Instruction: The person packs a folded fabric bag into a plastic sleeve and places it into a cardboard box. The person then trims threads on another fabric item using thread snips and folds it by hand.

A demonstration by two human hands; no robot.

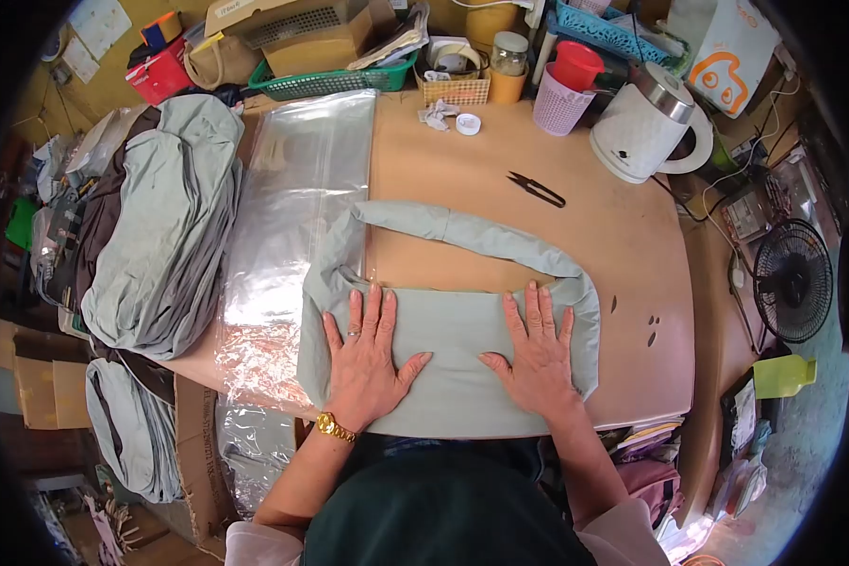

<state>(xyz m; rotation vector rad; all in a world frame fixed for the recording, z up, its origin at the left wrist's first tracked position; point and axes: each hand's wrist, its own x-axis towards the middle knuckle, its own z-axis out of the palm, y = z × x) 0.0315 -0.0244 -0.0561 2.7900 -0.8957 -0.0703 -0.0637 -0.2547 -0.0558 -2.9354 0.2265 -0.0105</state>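
Observation:
A grey-green folded cloth piece lies at the table's front edge, with a flat panel near me and a loop of fabric curving round its far side. My left hand rests flat on the panel's left part, fingers spread. On the right part, my right hand also presses flat with its fingers apart. Neither hand grips anything. The cloth's left end overlaps a stack of clear plastic bags. Bare tabletop shows inside the loop.
Thread snips lie beyond the cloth. A pile of grey-green cloth pieces covers the left side. A white kettle, a pink plastic cup and a green basket stand at the back. A black fan is at right.

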